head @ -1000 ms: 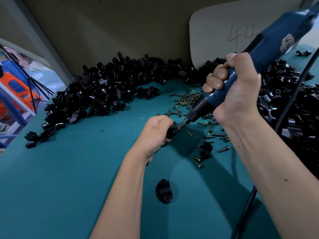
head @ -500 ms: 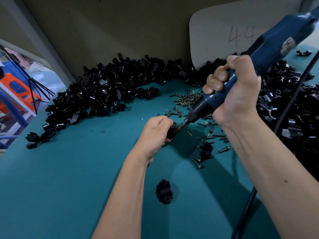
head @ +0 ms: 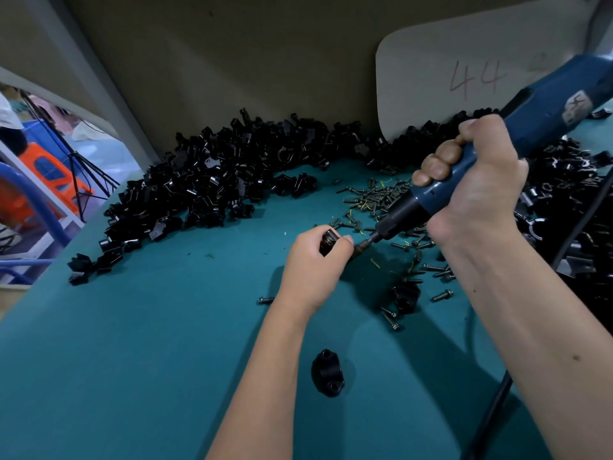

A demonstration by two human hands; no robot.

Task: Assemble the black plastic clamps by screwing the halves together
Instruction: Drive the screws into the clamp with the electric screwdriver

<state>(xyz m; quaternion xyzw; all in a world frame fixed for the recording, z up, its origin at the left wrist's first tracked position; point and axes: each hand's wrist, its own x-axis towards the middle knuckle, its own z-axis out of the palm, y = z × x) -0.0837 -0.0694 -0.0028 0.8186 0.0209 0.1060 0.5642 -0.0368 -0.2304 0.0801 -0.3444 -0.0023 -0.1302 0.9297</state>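
Black clamp (head: pixel 328 245) sits gripped in your left hand (head: pixel 313 260); your right hand (head: pixel 477 190), wrapped around the screwdriver (head: pixel 491 154), angles its tip toward the clamp's right side.

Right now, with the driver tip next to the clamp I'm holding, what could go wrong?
The electric screwdriver bit sits close to the left hand fingertips gripping the clamp; a slip could jab them. The clamp is held in the air, so it may twist under torque. Loose screws lie under the right hand and could get swept around.
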